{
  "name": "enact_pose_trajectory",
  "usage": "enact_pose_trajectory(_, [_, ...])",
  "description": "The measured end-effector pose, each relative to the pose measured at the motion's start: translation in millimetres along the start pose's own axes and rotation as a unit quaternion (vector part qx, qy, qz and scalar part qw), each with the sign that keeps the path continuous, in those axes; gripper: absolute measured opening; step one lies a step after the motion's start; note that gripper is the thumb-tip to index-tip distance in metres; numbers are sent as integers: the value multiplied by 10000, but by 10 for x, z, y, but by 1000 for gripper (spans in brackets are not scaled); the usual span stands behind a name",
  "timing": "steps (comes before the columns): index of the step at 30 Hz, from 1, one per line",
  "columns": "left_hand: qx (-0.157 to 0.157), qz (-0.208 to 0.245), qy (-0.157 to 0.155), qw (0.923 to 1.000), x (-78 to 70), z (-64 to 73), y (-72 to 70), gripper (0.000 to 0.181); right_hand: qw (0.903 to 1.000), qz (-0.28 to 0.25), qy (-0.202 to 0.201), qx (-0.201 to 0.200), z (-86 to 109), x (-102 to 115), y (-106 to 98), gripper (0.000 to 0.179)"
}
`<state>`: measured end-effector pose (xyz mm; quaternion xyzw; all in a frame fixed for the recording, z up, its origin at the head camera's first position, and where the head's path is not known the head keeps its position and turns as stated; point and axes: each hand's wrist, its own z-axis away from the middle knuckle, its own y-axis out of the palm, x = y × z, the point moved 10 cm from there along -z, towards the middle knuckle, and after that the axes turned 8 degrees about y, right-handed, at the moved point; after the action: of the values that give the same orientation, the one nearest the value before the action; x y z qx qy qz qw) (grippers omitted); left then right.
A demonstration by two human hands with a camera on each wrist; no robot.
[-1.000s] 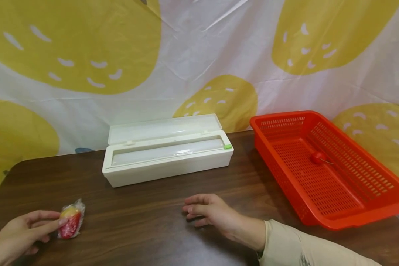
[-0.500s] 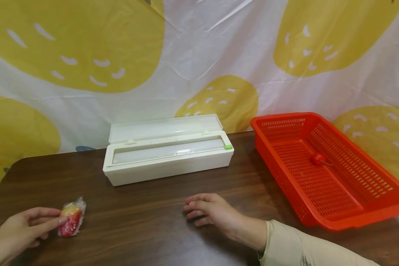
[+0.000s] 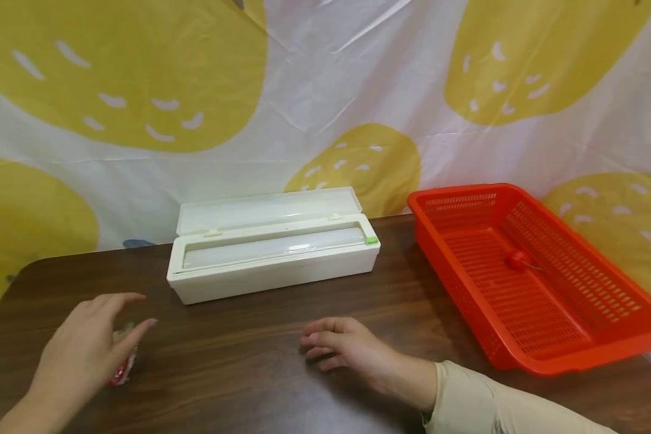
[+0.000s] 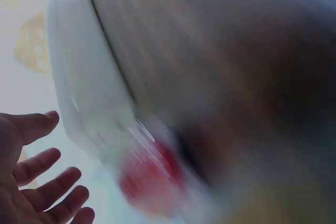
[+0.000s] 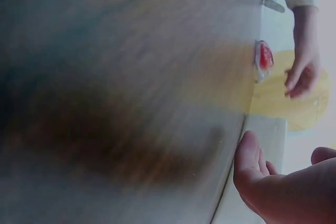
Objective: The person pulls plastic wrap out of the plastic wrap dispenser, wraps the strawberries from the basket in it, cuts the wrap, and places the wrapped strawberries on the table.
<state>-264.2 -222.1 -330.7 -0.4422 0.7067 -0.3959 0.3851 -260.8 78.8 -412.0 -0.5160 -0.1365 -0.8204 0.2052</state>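
A red-and-yellow fruit-like piece in clear plastic film (image 3: 122,370) lies on the brown table at the left. In the head view my left hand (image 3: 84,343) hangs over it and hides most of it. Its thumb and fingers are spread, with nothing between them. The left wrist view shows the wrapped piece (image 4: 152,179) apart from my fingers, blurred. My right hand (image 3: 349,349) rests near the table's middle, fingers loosely bent and holding nothing. Behind both hands stands a white cling film box (image 3: 282,271), lid raised, with the film roll inside and a green tab at its right end.
At the right stands a red slotted plastic basket (image 3: 456,277). Inside it lies a small red ball-like fruit (image 3: 518,259) with a thin stem. A curtain printed with yellow fruit (image 3: 325,78) hangs behind the table (image 3: 222,361).
My left hand has let go of the wrapped piece, opened its fingers and moved forward and to the right above it. My right hand, the box and the basket have stayed put.
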Motion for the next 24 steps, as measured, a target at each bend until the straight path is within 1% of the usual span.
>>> enact_pose_trajectory(1, [-208, -80, 400, 9990, -153, -60, -25, 44, 10000, 3, -26, 22, 6, 4, 5, 40])
enact_pose_trajectory(2, [-435, -164, 780, 9959, -295, -113, -48, 42, 10000, -6, -48, 33, 11, 8, 6, 40])
enact_pose_trajectory(3, [-656, -252, 1157, 9908, -425, -164, -64, 40, 10000, -6, -88, 38, 18, 17, 5, 40])
enact_pose_trajectory(5, [-1090, -402, 1842, 9760, -642, -236, -79, 34, 9999, 7, -150, 47, 31, 32, -3, 40])
enact_pose_trajectory(7, [-1356, -582, 2335, 9611, -789, -298, -65, 33, 9998, -14, -188, 40, 45, 39, -15, 41])
enact_pose_trajectory(8, [-1389, -738, 2491, 9556, -841, -332, -41, 35, 9998, -27, -203, 34, 51, 41, -23, 41])
enact_pose_trajectory(9, [-1345, -910, 2588, 9522, -880, -375, -7, 41, 9997, -34, -225, 30, 58, 47, -29, 41])
enact_pose_trajectory(10, [-1190, -1047, 2595, 9526, -892, -418, 45, 52, 9997, -34, -244, 35, 60, 48, -29, 41])
enact_pose_trajectory(11, [-979, -1210, 2558, 9541, -891, -464, 102, 55, 9996, -38, -262, 39, 61, 50, -27, 41])
enact_pose_trajectory(14, [-149, -1616, 2334, 9587, -836, -582, 289, 56, 9995, -68, -314, 55, 63, 57, -23, 42])
enact_pose_trajectory(15, [61, -1659, 2258, 9599, -812, -612, 333, 53, 9994, -56, -348, 71, 65, 63, -23, 42])
enact_pose_trajectory(17, [381, -1633, 2095, 9633, -765, -661, 392, 48, 9992, -34, -392, 85, 65, 68, -32, 42])
enact_pose_trajectory(19, [555, -1549, 1959, 9667, -730, -704, 414, 44, 9991, -10, -418, 69, 65, 71, -58, 42])
enact_pose_trajectory(21, [645, -1421, 1809, 9711, -699, -753, 413, 42, 9992, 14, -410, 23, 63, 76, -97, 42])
enact_pose_trajectory(24, [779, -1203, 1474, 9786, -639, -841, 404, 38, 9991, 110, -394, -74, 46, 104, -162, 42])
